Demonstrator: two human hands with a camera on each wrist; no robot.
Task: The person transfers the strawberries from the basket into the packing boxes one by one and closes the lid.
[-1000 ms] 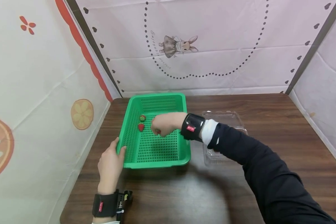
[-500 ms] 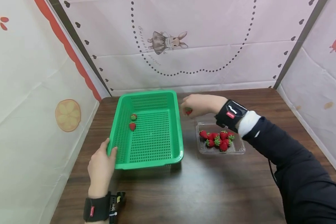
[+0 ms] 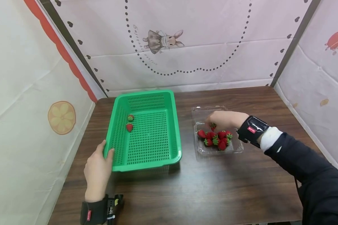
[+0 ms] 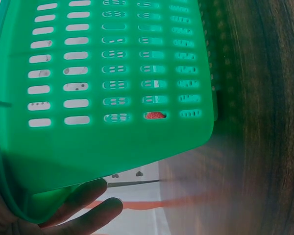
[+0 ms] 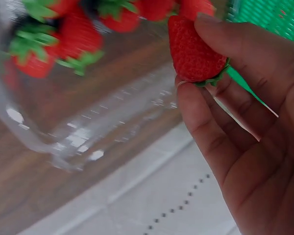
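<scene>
The right hand (image 3: 223, 119) pinches a strawberry (image 5: 193, 49) between thumb and fingers just above the clear plastic punnet (image 3: 236, 149) of strawberries on the wooden table (image 3: 214, 187). The left hand (image 3: 97, 170) grips the near-left rim of the green perforated basket (image 3: 149, 162), which holds two strawberries (image 3: 129, 127) near its left wall.

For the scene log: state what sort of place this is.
Probably a staged tabletop booth, not a real kitchen: a wooden table is walled in by printed cartoon cloth backdrops, with only a green plastic basket and a clear strawberry punnet on it.
</scene>
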